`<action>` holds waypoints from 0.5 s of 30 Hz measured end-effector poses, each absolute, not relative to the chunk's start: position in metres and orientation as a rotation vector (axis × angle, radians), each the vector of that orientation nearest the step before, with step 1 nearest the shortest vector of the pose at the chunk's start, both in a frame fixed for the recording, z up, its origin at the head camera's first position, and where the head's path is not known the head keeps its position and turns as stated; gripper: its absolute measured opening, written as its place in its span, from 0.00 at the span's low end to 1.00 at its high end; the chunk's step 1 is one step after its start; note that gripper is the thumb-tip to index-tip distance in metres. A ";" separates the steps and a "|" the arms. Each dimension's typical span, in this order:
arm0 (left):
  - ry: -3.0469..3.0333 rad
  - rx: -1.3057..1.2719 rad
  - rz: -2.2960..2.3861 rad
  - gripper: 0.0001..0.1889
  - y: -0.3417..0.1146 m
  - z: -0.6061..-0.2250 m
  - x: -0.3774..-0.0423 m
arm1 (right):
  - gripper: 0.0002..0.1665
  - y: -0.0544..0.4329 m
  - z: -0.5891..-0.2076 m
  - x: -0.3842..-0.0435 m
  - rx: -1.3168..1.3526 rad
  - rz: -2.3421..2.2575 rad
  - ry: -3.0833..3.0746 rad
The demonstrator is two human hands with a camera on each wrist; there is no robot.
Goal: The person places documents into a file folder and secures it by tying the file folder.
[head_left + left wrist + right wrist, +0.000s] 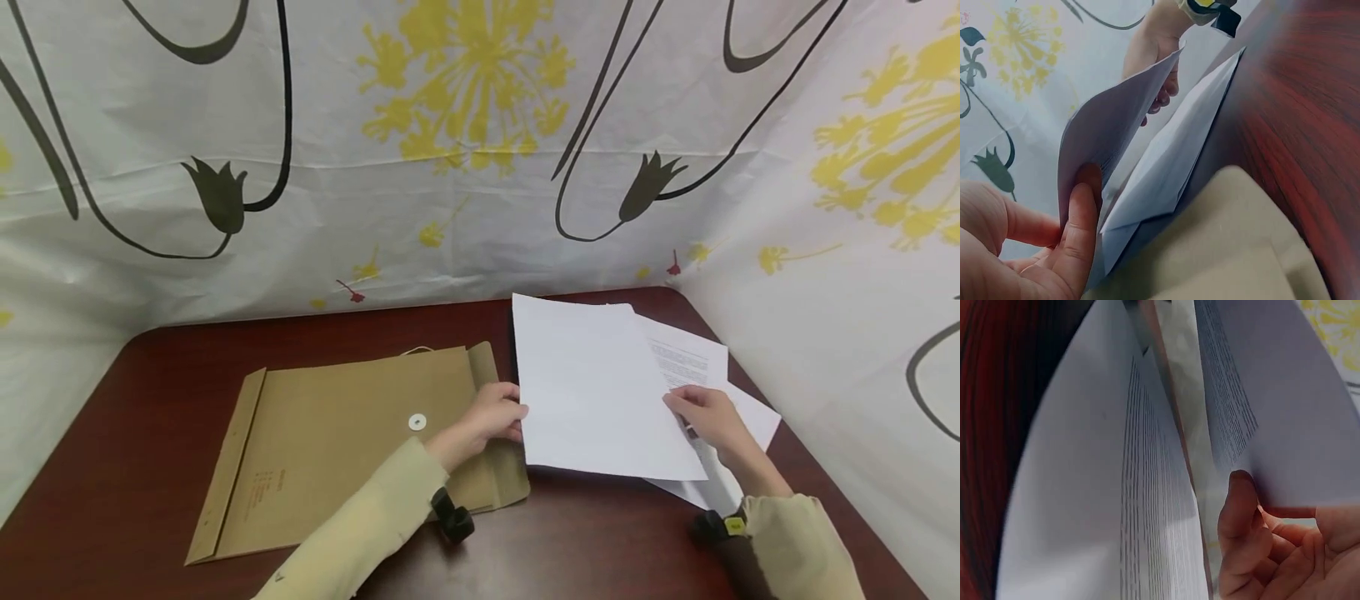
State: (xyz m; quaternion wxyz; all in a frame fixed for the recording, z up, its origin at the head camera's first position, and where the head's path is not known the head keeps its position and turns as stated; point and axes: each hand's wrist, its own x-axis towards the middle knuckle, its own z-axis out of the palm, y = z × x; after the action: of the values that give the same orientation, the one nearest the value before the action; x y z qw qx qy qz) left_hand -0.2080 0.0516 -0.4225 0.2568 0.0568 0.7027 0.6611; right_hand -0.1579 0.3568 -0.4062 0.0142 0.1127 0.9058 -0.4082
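A sheet of white paper [600,392] is held up at a tilt between both hands, its blank side facing the head camera. My left hand [491,414] pinches its left edge, with the thumb on one face and fingers on the other in the left wrist view. At the opposite edge, my right hand [712,421] pinches the paper between thumb and fingers. Lines of print show on the underside of the held paper [1297,406] in the right wrist view. Below it lie more printed sheets [682,354], fanned out and partly covered.
A brown kraft document envelope [352,425] with a white button [417,422] and a string lies on the left, one flap reaching under the left hand. The dark red wooden table [592,542] is bordered by a patterned white curtain [450,233] behind and at the sides.
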 end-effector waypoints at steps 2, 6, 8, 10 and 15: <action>1.920 0.178 1.782 0.13 0.042 -0.424 -0.208 | 0.20 0.352 -0.406 -0.158 0.311 -1.297 2.809; 1.930 0.198 1.772 0.12 0.022 -0.422 -0.204 | 0.18 0.340 -0.404 -0.158 0.215 -1.330 2.785; 1.933 0.195 1.771 0.11 0.011 -0.422 -0.202 | 0.18 0.333 -0.403 -0.158 0.157 -1.340 2.769; 1.929 0.192 1.773 0.11 0.002 -0.423 -0.201 | 0.17 0.327 -0.402 -0.158 0.108 -1.360 2.754; 1.946 0.184 1.773 0.11 -0.018 -0.428 -0.197 | 0.15 0.311 -0.402 -0.158 0.040 -1.415 2.707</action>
State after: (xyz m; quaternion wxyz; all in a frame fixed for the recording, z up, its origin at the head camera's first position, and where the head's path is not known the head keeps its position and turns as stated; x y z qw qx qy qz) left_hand -0.1967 -0.0177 -0.4283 0.2486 0.0676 0.7141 0.6509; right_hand -0.1585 0.3112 -0.4021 0.0435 0.0130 0.8852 -0.4629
